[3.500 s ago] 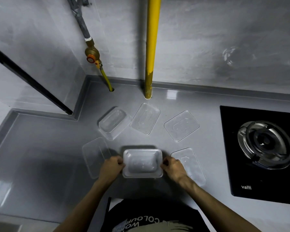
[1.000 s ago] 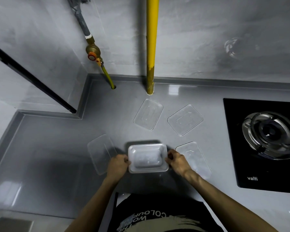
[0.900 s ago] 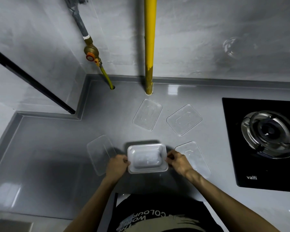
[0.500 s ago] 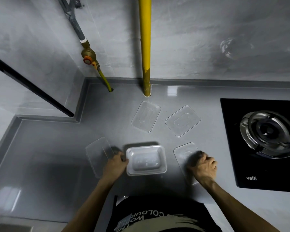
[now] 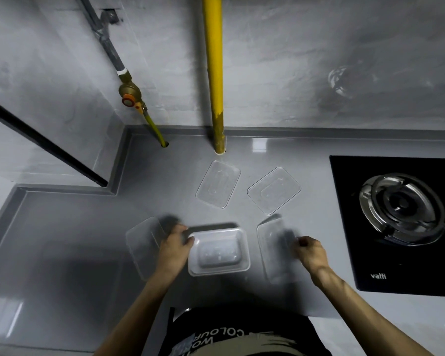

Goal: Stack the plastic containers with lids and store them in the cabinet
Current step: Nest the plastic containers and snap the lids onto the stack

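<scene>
A stack of clear plastic containers (image 5: 217, 251) stands on the grey counter (image 5: 62, 240) right in front of me. My left hand (image 5: 174, 249) grips the stack's left rim. To its right, a clear lid (image 5: 274, 249) looks blurred and slightly raised, and my right hand (image 5: 310, 255) pinches its right edge. Three more clear lids lie flat: one (image 5: 143, 245) left of the stack, partly under my left hand, one (image 5: 218, 187) at the back centre, one (image 5: 274, 190) at the back right.
A black gas hob (image 5: 401, 219) fills the counter's right side. A yellow pipe (image 5: 213, 73) and a gas valve with a hose (image 5: 130, 95) come down the back wall. The counter steps back at the left corner.
The separate container at the back left is gone from the counter. My right hand left the stack's right rim, moved right and took hold of the lid, which has shifted. My left hand stayed.
</scene>
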Tool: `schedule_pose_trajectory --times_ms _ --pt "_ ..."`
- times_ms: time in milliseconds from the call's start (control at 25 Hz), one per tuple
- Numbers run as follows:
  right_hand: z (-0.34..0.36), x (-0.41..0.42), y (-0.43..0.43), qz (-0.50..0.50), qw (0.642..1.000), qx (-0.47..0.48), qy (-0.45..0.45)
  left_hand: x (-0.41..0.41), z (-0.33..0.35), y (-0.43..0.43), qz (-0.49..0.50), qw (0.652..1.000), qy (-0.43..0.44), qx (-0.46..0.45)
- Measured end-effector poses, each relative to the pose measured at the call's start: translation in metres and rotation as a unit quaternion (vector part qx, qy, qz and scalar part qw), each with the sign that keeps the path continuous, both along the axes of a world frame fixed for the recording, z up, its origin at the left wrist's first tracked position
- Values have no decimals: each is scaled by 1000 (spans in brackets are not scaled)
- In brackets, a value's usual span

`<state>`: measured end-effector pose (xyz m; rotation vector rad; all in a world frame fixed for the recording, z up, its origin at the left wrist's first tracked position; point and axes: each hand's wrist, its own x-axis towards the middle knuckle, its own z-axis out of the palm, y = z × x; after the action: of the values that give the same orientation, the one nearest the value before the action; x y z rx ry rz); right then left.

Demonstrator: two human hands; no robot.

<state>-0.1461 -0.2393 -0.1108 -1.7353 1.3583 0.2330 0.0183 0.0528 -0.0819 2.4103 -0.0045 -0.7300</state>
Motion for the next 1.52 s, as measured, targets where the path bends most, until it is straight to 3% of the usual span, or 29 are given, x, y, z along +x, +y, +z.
schedule_pose_trajectory --times_ms 80,200,320,440,560,760,880,960,1040,1080,1200,1240,1400,1520 --pt "16 6 3 -79 989 69 -106 1 7 -9 -10 999 -8 -30" --pt "47 21 17 -145 945 171 -238 -4 24 -31 -20 984 77 -158" --pt "67 40 43 -117 922 240 -279 -14 38 -47 -11 948 199 -248" --pt "73 52 70 -60 919 267 -285 -18 45 -46 42 928 207 -306" --pt "68 50 77 -33 930 217 -296 -12 48 -30 119 906 189 -360" --pt "62 51 76 159 959 23 -233 -7 53 -14 195 805 338 -447" --pt "60 55 77 134 966 -11 -223 -7 56 -14 193 751 397 -491" --pt "60 55 77 110 963 -11 -246 -7 58 -14 194 738 397 -510" --pt "61 55 76 100 955 2 -278 -7 58 -14 191 749 369 -516" --pt "61 56 76 92 952 18 -292 -7 56 -14 181 773 336 -507" --pt "58 61 80 39 944 103 -312 -7 48 -14 70 906 140 -393" --pt "58 63 81 15 940 137 -311 -7 46 -15 25 933 83 -348" --pt "59 68 85 -52 930 217 -292 -9 40 -9 -67 960 -2 -271" --pt "63 71 85 -38 922 263 -281 -8 34 -5 -81 963 4 -258"
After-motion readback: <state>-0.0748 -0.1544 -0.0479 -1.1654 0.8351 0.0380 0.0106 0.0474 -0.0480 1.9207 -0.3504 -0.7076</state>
